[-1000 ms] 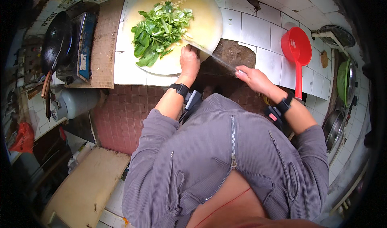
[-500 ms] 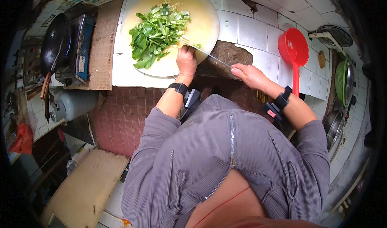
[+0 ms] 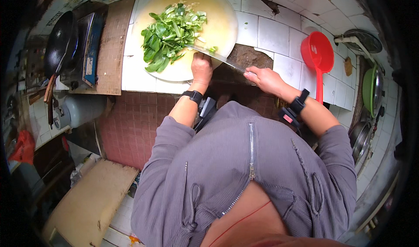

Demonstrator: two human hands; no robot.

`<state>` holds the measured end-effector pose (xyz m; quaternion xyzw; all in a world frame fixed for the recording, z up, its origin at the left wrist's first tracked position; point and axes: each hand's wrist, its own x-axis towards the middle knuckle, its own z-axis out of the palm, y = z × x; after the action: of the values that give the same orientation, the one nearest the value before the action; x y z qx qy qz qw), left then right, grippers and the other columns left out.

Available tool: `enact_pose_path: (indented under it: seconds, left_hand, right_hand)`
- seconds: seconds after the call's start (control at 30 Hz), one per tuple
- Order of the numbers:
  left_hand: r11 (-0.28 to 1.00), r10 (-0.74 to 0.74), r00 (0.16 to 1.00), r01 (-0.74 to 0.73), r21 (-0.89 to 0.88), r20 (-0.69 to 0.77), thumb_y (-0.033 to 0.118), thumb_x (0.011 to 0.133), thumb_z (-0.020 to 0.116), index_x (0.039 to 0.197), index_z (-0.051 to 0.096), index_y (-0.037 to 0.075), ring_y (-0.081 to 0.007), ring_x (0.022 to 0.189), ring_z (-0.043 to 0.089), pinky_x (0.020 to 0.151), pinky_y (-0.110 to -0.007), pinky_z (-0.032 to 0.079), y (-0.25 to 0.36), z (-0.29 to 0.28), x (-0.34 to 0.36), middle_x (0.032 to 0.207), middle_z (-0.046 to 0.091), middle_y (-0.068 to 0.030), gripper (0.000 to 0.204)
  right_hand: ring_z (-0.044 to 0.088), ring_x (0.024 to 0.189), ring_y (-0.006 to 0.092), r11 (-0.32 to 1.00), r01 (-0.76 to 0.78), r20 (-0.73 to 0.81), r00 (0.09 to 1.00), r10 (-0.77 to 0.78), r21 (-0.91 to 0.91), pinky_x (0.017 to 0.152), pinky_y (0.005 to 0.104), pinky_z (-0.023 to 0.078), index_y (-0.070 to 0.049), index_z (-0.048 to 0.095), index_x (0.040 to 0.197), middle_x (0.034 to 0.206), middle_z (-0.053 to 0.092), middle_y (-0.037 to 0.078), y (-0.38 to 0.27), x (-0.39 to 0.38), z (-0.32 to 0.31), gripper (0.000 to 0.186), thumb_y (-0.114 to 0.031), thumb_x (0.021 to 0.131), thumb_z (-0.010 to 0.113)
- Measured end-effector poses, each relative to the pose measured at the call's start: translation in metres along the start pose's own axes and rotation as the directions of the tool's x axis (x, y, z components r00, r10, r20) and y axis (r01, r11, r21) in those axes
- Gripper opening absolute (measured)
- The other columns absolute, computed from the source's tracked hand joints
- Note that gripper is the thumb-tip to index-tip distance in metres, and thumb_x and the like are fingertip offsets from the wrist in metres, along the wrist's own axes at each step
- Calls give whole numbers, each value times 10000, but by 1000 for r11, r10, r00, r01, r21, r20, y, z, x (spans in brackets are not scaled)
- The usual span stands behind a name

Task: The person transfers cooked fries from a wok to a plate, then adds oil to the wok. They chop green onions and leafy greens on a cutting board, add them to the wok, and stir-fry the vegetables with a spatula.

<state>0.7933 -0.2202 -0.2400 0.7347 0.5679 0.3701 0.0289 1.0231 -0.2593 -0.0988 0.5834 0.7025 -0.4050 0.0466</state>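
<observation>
Here we are at the white tiled worktop (image 3: 281, 31), and most of the cutting looks done! A loose heap of chopped leafy greens (image 3: 168, 37), dark leaves mixed with pale green stalk pieces, covers the left half of the round, yellowish chopping board (image 3: 224, 22). The board itself reaches close to the worktop's front edge.

Now to the hands. The right hand (image 3: 265, 79) is closed around the handle end of a long, thin, grey metal knife (image 3: 220, 59), out beyond the board's right-hand rim. The blade slants back leftward over the board, its far end at the heap's lower right edge. The left hand (image 3: 201, 68) sits at the board's front rim, fingers curled under, right beside the blade. Is it pinching anything? I cannot tell; the fingertips are hidden.

A small green scrap (image 3: 212, 49) lies just past the blade, apart from the heap, and some pale chopped bits (image 3: 187, 3) rest near the board's back rim. So, the score: a big cut pile, no whole bunch in sight, and anything left uncut would be little, I judge, tucked under that left hand.

Off to the right, the round red plastic ladle (image 3: 317, 50) waits, its handle poking past the worktop's front edge.
</observation>
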Motion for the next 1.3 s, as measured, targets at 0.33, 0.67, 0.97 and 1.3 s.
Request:
enact_pose_path:
  seconds: [0.33,0.67,0.97,1.3]
  left_hand:
    - [974,-225,971,221,-50,-83,37,664,526,768,561,32,-300,717,515,635,-370,456,7,-5,-3,749,518,-141,111]
    - [999,-39,998,39,-9,-48,37,705,557,783,566,48,-292,730,512,628,-379,451,4,-12,-5,797,524,-114,79]
    - [996,-92,995,92,11,-40,37,667,579,769,564,78,-290,724,501,624,-374,435,7,-13,-5,777,519,-95,111]
    - [992,-126,990,127,6,-61,-3,676,546,795,565,35,-307,715,514,622,-388,427,12,-16,-6,809,538,-122,127]
  right_hand:
    - [593,858,352,996,-70,54,996,67,57,759,400,456,-88,564,1098,903,629,179,-25,-19,-22,445,-445,887,404]
    - [572,870,364,998,46,-57,997,-44,35,762,416,443,-78,570,1052,881,620,177,-2,14,13,474,-475,889,370]
    - [590,841,349,978,-148,174,977,121,150,738,412,454,-80,583,1033,868,622,184,-20,6,-7,479,-483,888,368]
    - [577,875,366,999,-1,53,999,-2,49,750,419,451,-84,579,1042,888,624,179,-11,-13,-8,485,-493,885,369]
